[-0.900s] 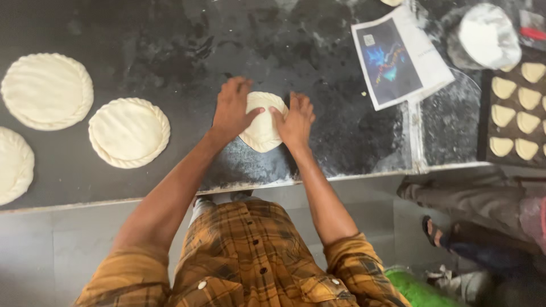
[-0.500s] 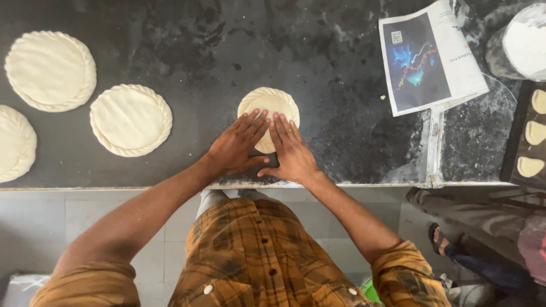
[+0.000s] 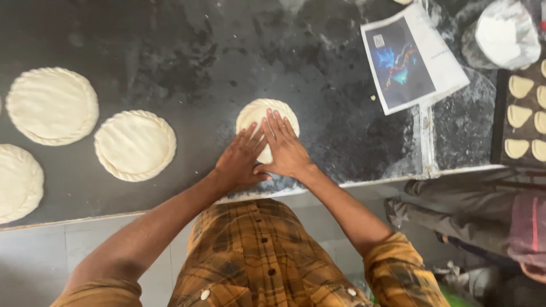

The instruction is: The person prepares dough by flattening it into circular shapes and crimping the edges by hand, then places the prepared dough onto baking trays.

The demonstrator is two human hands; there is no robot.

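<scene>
dark floury counter (image 3: 187, 51) — dough discs (image 3: 135, 145), printed sheet (image 3: 412, 57), tray (image 3: 500, 113) w/ small pieces.

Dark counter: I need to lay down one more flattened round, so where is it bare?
Bare: the counter beyond the small dough round, up to the leaflet. Crowded: the left side, with ridged rounds, and the tray at right.

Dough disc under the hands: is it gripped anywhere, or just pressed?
Not gripped. Left hand and right hand lie flat on the dough disc's near half.
</scene>
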